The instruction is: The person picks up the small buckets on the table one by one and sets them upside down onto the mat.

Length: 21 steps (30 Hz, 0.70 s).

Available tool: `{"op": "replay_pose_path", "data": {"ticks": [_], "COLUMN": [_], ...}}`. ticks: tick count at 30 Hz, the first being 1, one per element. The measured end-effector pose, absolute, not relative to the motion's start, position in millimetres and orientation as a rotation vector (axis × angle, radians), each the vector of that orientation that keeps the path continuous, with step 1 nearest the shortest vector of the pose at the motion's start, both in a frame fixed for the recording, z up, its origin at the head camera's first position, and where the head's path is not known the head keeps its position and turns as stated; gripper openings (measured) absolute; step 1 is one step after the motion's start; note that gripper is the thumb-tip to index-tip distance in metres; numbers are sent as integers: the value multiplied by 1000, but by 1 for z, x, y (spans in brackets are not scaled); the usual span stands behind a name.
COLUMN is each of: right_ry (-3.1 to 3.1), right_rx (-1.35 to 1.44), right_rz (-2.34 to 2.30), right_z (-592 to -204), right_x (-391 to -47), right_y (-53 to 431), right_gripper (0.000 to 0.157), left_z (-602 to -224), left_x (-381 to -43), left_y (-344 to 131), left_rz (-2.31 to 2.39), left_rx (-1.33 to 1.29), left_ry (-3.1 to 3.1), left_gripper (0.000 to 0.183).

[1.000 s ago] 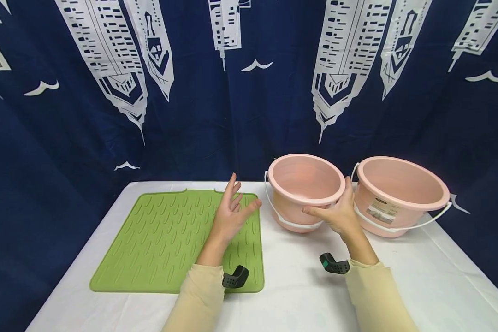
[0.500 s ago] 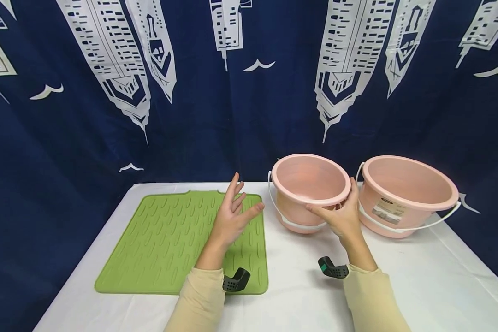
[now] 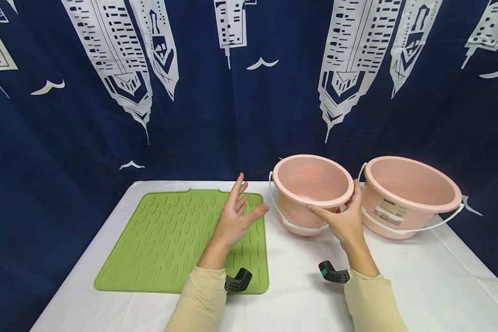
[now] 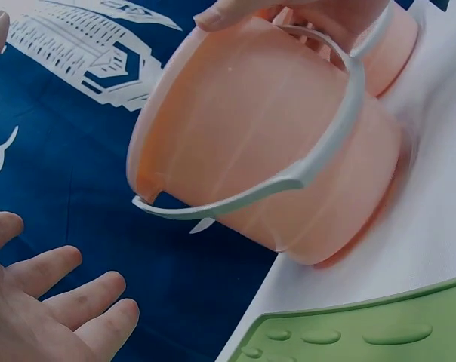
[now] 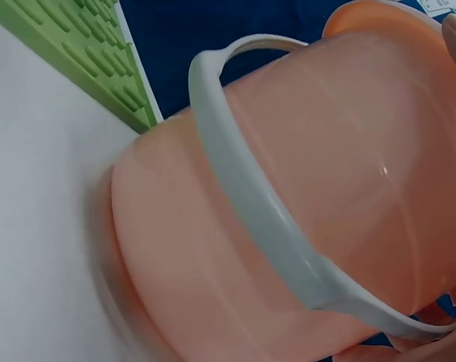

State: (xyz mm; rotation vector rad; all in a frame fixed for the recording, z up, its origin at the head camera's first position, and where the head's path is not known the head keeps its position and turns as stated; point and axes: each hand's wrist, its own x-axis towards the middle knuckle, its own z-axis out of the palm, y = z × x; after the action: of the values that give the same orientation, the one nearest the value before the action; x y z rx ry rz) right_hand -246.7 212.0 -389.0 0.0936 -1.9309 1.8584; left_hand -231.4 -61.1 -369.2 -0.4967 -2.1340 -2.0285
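Observation:
My right hand (image 3: 346, 221) grips the smaller pink bucket (image 3: 296, 212) by its right side, thumb on the front just under the rim and fingers round the side. The bucket stands upright on the white table, its white handle (image 3: 305, 228) hanging down across the front. Up close in the right wrist view, the bucket wall (image 5: 326, 166) fills most of the picture. Over the right part of a green ridged mat (image 3: 166, 244), my left hand (image 3: 232, 221) holds nothing, fingers spread and palm turned toward the bucket. A gap separates it from the bucket.
A larger pink bucket (image 3: 369, 203) with a paper label (image 3: 392, 212) stands close to the right of the smaller one, its white handle lowered at the front. Behind the table (image 3: 299, 299) hangs a dark blue curtain (image 3: 211, 115) with white buildings on it.
The head view has shifted slightly, so the buckets appear a little farther right. My right fingers have closed in round the smaller bucket's side. The left hand keeps nearly the same pose.

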Motion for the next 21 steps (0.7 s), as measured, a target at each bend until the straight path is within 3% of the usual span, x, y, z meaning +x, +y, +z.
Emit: {"op": "replay_pose_path", "data": {"ticks": [14, 21], "right_ry": [-2026, -2028], "right_rx": [293, 527], "right_rz": [1884, 1861], "right_z": [-364, -363], "right_x": [-231, -227], "right_y": [195, 186], "right_gripper": [133, 131], "left_z": [-365, -367], "left_x": [-232, -235], "left_y": [-68, -76], "left_rz": [-2036, -2078], "left_rx": [-494, -555], "left_ry": [-2098, -2016], "left_gripper": [110, 128]}}
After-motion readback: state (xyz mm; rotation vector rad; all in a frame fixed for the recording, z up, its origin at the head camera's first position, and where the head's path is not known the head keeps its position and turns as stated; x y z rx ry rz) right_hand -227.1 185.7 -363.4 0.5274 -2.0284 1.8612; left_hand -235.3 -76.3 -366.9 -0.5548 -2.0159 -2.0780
